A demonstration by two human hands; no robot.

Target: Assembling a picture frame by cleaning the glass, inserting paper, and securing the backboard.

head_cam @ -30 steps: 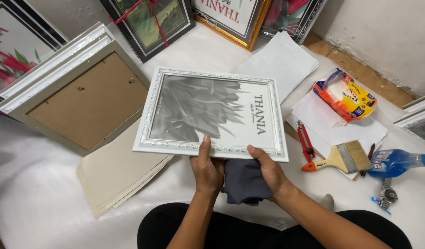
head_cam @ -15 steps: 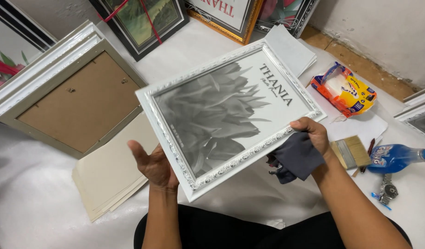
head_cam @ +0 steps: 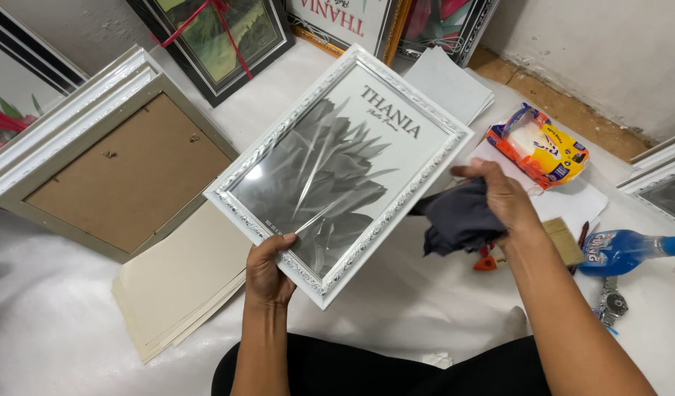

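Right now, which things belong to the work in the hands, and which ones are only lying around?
In use: white frame held by left hand; dark cloth in right hand.

Lying about: brush, blue bottle, yellow packet, card sheets, face-down frame.

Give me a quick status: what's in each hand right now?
Left hand grips white picture frame at its lower edge, tilted up. Right hand holds dark cloth beside frame's right edge. Nothing in the way.
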